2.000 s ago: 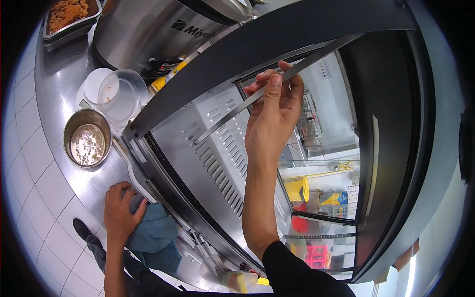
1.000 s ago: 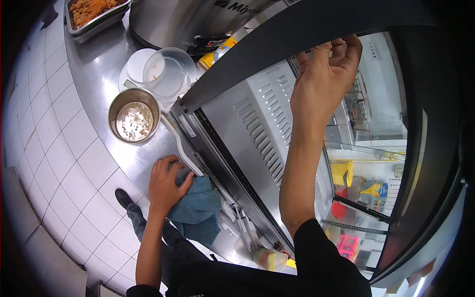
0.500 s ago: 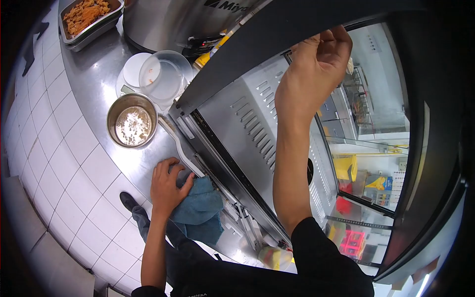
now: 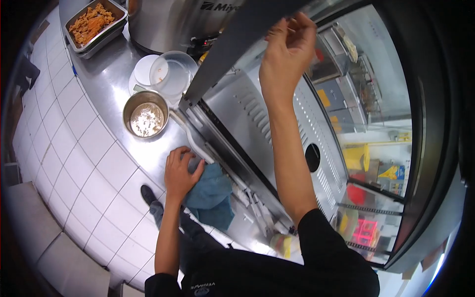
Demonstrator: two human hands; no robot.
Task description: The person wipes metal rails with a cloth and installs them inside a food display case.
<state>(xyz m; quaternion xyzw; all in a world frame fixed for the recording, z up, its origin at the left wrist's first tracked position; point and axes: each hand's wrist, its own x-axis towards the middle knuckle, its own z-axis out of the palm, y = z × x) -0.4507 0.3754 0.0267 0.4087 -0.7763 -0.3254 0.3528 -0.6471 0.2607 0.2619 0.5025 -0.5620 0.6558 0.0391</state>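
My right hand [image 4: 289, 57] is raised by the upper black frame [image 4: 231, 42] of a glass-sided display cabinet, its fingers curled together. Whether anything is between those fingertips is hidden. Inside the cabinet is a slotted metal panel [image 4: 255, 114] with a round black hole. My left hand [image 4: 180, 173] rests on the steel counter's edge, fingers apart, its thumb by a crumpled blue-green cloth [image 4: 213, 195]. Beyond it stands a round metal pot [image 4: 146, 114] with residue inside. Next to the pot are a clear plastic tub [image 4: 173, 74] and a white lid [image 4: 145, 69].
A tray of orange-brown food [image 4: 94, 24] sits at the upper left, beside a large steel container [image 4: 168, 24]. Another person's dark shoe [image 4: 33, 74] shows at the left edge. A tub with yellow contents [image 4: 282, 245] stands near my body.
The long metal strip pinched in my right hand two seconds ago no longer shows. That hand has risen to the cabinet's frame, and the view has shifted. My left hand has stayed beside the cloth.
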